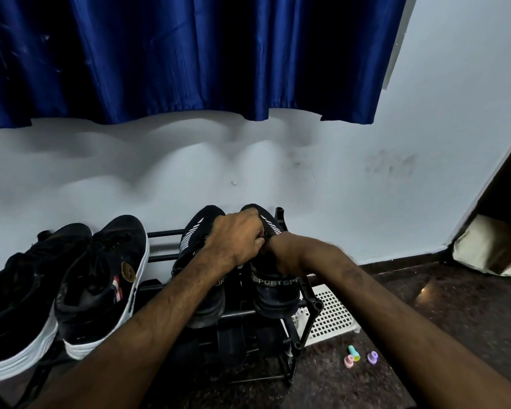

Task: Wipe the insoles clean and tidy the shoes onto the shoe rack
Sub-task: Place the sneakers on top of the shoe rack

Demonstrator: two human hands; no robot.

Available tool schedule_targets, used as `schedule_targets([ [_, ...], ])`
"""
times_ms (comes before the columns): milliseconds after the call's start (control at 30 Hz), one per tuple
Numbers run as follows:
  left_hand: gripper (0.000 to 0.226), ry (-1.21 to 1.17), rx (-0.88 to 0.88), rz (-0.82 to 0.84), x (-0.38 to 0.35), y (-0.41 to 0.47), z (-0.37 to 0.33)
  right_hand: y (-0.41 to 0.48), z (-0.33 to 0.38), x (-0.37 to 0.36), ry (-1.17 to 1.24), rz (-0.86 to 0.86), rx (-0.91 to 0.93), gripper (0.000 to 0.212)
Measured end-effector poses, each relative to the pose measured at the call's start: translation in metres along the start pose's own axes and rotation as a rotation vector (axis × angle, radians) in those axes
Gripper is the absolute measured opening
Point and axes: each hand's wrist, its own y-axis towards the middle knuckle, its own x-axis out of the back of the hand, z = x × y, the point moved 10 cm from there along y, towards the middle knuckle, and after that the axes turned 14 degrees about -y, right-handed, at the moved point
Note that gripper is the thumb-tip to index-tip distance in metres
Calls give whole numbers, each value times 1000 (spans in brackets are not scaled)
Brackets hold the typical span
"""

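Observation:
A pair of black sport shoes stands heel-towards-me on the top shelf of the black shoe rack [163, 233]. The left sport shoe [195, 231] has white stripes, and the right sport shoe [275, 293] has a "SPORT" band on its heel. My left hand [236, 234] reaches across the left shoe, its fingers curled on the upper at the opening of the right shoe. My right hand [281, 255] is at that same opening. Its fingers are hidden behind my left hand and the shoe. No insole or cloth is visible.
Two black sneakers with white soles [106, 276] [21, 290] sit on the rack's left side. A white perforated tray [331, 314] lies on the dark floor right of the rack, with small pastel objects [353, 354] nearby. A blue curtain [189, 54] hangs above; a doorway [508, 202] is at right.

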Motion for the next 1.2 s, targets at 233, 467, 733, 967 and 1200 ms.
schedule_targets([
  [233, 18, 5, 16, -12, 3, 1, 1, -15, -10, 44, -248, -257, -118, 22],
  [467, 17, -52, 17, -17, 4, 0, 4, -6, 7, 25, -492, -202, -35, 26],
  [733, 16, -120, 20, -41, 5, 1, 8, 0, -3, -1, -54, -65, 15, 15],
  [967, 15, -156, 46, -69, 13, -11, 18, -20, -19, 49, 218, -265, -37, 29],
  [1200, 41, -328, 194, -33, 46, -50, 83, 2, -47, -20, 391, -78, -210, 72],
])
